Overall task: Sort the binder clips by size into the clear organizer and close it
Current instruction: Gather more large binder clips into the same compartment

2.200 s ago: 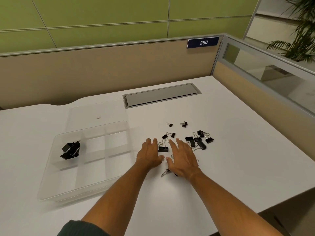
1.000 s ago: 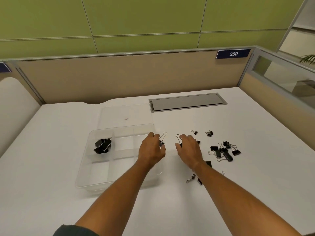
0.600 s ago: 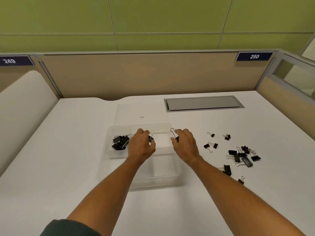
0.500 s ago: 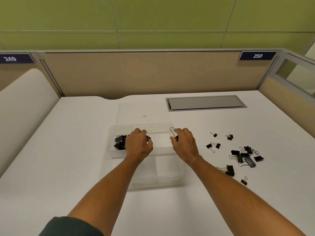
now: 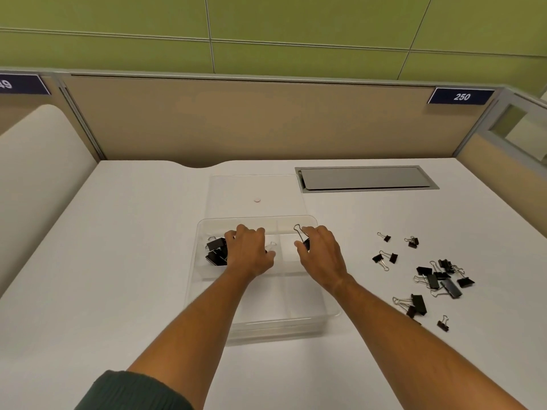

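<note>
- The organizer (image 5: 260, 318), a clear box with compartments, lay open on the white desk (image 5: 124, 261), its near edge toward the person.
- Its clear lid (image 5: 254, 187) lay flat on the desk just behind it, touching or nearly touching the far rim.
- A pile of large black clips (image 5: 216, 251) sat in the far left compartment.
- The left hand (image 5: 248, 253) was over the far row, beside that pile, fingers curled downward; a wire loop showed at its thumb side, but whether it gripped a clip could not be told.
- The right hand (image 5: 321, 255) hovered over the far right compartment and pinched a clip (image 5: 303, 239) between thumb and fingers, its wire handle sticking up.
- The loose clips (image 5: 435, 279) lay scattered on the desk to the right of the organizer, well apart from it, in mixed sizes; a few small ones lay farther back and one lay nearest the person.
- A grey cable hatch (image 5: 364, 178) was set in the desk behind them.
- A tan partition (image 5: 266, 119) with a "250" plate (image 5: 461, 96) stood at the back.
</note>
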`<action>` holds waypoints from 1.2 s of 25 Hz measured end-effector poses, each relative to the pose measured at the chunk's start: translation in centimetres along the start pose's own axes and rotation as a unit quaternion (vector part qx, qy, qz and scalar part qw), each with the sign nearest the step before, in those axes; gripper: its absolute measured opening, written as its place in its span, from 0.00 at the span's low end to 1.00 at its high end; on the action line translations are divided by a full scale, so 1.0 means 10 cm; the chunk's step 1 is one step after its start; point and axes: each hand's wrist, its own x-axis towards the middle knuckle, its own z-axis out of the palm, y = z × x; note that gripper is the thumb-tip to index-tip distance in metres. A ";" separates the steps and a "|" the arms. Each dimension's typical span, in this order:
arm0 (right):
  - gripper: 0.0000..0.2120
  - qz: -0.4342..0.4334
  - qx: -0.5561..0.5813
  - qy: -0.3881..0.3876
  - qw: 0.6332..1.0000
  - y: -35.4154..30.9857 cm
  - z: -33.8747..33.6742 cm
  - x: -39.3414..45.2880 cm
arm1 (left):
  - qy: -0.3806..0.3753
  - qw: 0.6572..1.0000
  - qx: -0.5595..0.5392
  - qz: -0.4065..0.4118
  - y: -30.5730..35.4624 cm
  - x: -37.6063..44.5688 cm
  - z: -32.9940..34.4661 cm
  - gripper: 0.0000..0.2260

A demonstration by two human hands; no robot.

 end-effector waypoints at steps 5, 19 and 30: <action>0.19 -0.010 -0.001 -0.015 1.000 -0.16 0.09 0.07 | 0.029 0.999 -0.016 0.021 -0.12 -0.06 -0.02 0.35; 0.20 -0.076 -0.061 -0.146 0.984 -0.60 0.44 0.18 | 0.005 1.000 0.005 0.016 -0.65 -0.31 -0.01 0.43; 0.28 -0.067 -0.079 -0.107 0.989 -0.54 0.29 0.01 | -0.008 1.000 0.009 0.028 -0.57 -0.37 -0.07 0.42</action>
